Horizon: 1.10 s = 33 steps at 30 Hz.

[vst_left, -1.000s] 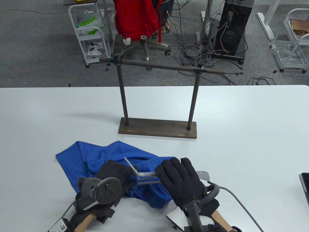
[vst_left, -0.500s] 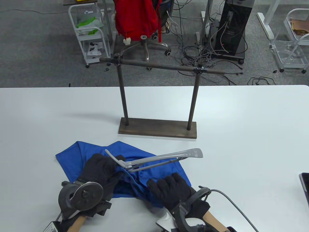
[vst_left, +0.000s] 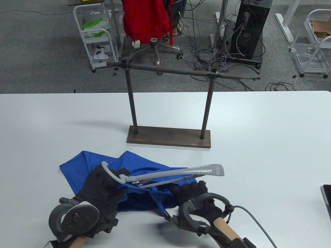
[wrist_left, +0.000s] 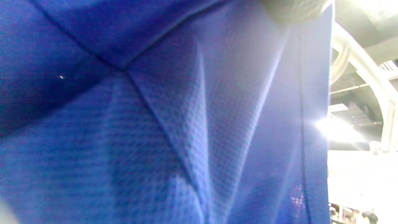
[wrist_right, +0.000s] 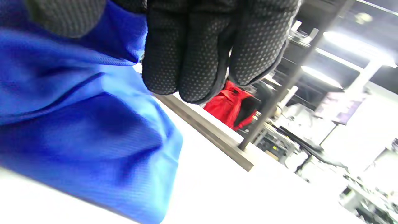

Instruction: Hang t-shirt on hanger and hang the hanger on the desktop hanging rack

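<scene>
A blue t-shirt (vst_left: pixel 144 165) lies crumpled on the white table (vst_left: pixel 258 134) near the front. Over it slants a grey plastic hanger (vst_left: pixel 181 171), hook at the left and one arm end raised to the right. My left hand (vst_left: pixel 115 180) grips the hanger at its neck, just under the hook. My right hand (vst_left: pixel 190 190) has its fingers (wrist_right: pixel 199 46) curled over a fold of the t-shirt (wrist_right: pixel 77 130) at its right edge. Blue t-shirt cloth (wrist_left: pixel 155 124) fills the left wrist view, with the pale hanger (wrist_left: pixel 367 71) at the right. The dark desktop rack (vst_left: pixel 168 71) stands behind, bare.
The rack's wooden base (vst_left: pixel 168 140) sits a short way beyond the shirt, and its base (wrist_right: pixel 205 130) shows in the right wrist view too. A black device (vst_left: pixel 326 196) lies at the table's right edge. A cable (vst_left: pixel 258 222) trails from my right wrist.
My right hand let go of the hanger, drew back and took hold of the shirt's edge. My left hand shifted left, and the hanger's right arm swung up and out over the shirt.
</scene>
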{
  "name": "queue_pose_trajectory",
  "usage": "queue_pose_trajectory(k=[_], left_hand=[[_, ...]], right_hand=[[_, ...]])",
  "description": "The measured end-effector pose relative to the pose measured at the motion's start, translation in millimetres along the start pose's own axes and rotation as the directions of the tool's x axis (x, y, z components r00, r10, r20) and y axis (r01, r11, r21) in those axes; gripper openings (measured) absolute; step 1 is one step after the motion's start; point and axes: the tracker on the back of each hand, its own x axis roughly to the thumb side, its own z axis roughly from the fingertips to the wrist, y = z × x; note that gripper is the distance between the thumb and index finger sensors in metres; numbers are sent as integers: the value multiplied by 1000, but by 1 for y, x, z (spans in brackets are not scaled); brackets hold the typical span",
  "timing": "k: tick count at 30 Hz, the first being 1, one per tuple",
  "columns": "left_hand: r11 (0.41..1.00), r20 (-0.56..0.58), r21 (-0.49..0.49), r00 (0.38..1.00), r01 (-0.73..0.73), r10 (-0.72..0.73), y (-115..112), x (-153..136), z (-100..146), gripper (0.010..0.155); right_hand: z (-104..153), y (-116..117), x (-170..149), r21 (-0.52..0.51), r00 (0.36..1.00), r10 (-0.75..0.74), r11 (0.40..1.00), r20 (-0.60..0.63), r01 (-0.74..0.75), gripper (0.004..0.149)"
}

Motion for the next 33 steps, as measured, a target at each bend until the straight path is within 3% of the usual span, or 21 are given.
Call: queue_pose_trajectory(k=[5,8,14,17,22,27,33], left_hand=[[999,-65,-10,997,46,-47,-9,-27,-7,52],[996,-94,-48,993,74,-78,-15,-41,-12,51],[992,-135,-101,987,79,-93,-25,-55,-17,50],[989,-150,-127,984,81,-99,-29,-58,-19,50],[959,-102,-95,956,267,-276,-35,-52,-17,51],[944,-66,-119,946,309,-318,-45,-45,-15,51],[962,-78,-129,965,241,-252,-47,-43,-13,52]], right_hand=[[4,-6,-54,-147,977,-159,980,-146,137,52],[13,-6,-84,-286,942,-286,931,-179,228,46],[25,-11,-116,-417,880,-427,852,-207,316,36],[29,-13,-120,-443,875,-441,837,-200,320,36],[33,-14,-114,-478,881,-441,819,-171,318,37],[36,-19,-101,-512,863,-494,771,-106,378,39],[29,-11,-91,-412,807,-588,748,-50,520,63]])
